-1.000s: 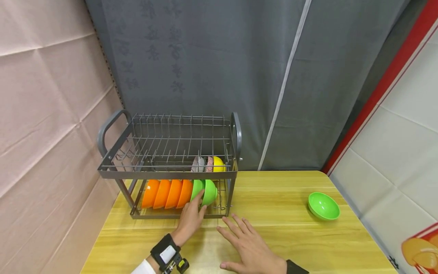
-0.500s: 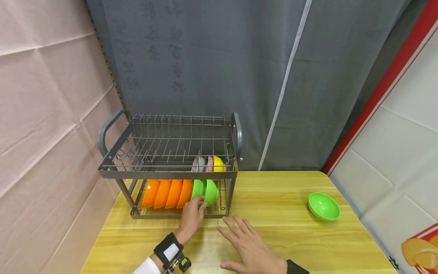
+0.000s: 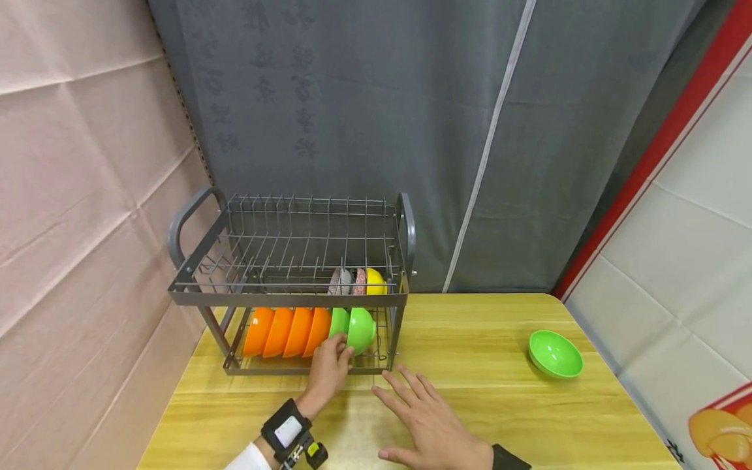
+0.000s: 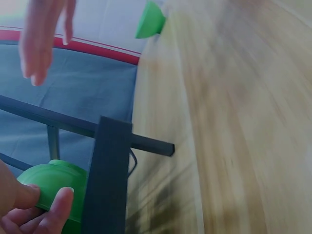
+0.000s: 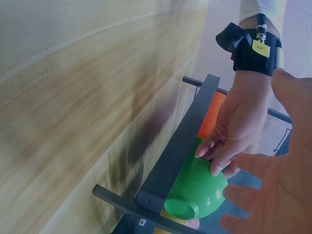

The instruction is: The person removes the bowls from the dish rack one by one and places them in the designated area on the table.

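Observation:
A two-tier grey dish rack (image 3: pixel 288 299) stands on the wooden table. On its lower tier, several orange bowls (image 3: pixel 277 333) stand on edge in a row, followed by two green bowls at the right end. My left hand (image 3: pixel 330 369) reaches in at the front, its fingers curled at the rim of the outer green bowl (image 3: pixel 361 329). The right wrist view shows the left thumb and fingers pinching that green bowl (image 5: pixel 197 187). My right hand (image 3: pixel 425 421) hovers palm down over the table in front of the rack, fingers spread, holding nothing.
Another green bowl (image 3: pixel 555 354) sits upright on the table at the right. Behind the upper rail are a yellow bowl (image 3: pixel 376 282) and patterned bowls (image 3: pixel 342 282). A grey curtain (image 3: pixel 352 98) hangs behind; a pale cloth wall (image 3: pixel 88 215) borders the left.
My left fingers have gone from stretched out over the green bowls to curled at the outer one's rim. That bowl has shifted slightly right. My right hand has stayed still.

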{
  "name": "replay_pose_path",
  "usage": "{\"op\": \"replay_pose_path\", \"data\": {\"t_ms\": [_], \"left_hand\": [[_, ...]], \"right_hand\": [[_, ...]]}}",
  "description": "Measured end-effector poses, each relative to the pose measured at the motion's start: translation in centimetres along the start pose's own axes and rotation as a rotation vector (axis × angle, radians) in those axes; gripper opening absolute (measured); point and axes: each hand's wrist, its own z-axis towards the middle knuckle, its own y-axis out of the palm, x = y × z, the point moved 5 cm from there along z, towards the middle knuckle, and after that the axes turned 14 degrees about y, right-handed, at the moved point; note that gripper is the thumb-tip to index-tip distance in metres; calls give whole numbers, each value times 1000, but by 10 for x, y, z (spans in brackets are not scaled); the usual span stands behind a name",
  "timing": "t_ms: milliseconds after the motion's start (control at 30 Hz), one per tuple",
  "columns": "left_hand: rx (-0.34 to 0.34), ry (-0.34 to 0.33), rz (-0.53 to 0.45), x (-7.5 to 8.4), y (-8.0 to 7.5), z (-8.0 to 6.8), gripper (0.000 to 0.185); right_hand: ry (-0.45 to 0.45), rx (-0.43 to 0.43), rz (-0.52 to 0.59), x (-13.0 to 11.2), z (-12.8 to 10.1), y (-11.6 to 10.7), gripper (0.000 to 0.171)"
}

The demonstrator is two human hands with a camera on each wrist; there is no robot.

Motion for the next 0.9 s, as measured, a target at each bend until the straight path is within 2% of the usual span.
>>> {"op": "replay_pose_path", "data": {"t_ms": [167, 500, 667, 900], "left_hand": [[-18, -72, -88, 2, 0, 0, 26], [-34, -130, -170, 8, 0, -2, 30], [-42, -118, -207, 13, -1, -3, 31], [-53, -77, -197, 26, -3, -5, 35]], "right_hand": [[-2, 16, -7, 0, 0, -1, 83], [10, 25, -16, 3, -1, -3, 86], [22, 10, -15, 5, -1, -5, 85], [37, -18, 11, 8, -2, -10, 85]]}}
